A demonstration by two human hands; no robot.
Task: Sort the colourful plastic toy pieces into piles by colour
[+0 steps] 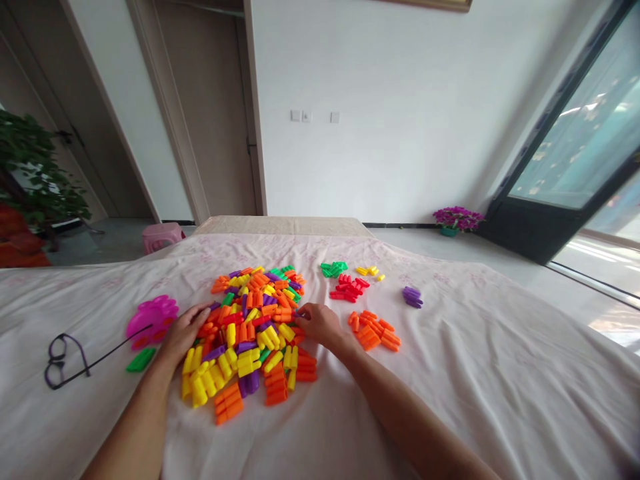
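I see heap of plastic pieces (250,327) between hands. Right hand (317,324) nearer purple piece (299,314) at heap's right edge, fingertips meeting it; left hand (188,328) against left edge. Can't tell either grip.

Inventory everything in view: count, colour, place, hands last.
Cloth: one, pale, foreground
Pile of plastic pieces: one, mixed colours, on cloth
Single-colour groups: five; green group, yellow group, red group, orange group, purple group; right of pile
Scalloped item: one, pink, left of pile
Leaf-shaped item: one, green, beside scalloped item
Glasses: one pair, dark, cloth's left
Stool: one, pink, back left
Flowers: one pot, magenta, back right
Leafy plant: one, green, far left
Doors: two, brown, left
Glass door: one, dark-framed, right
Wall: one, white, back
Wall plates: three, white, on wall
Left hand: one, bare, pile's left edge
Right hand: one, bare, pile's right edge
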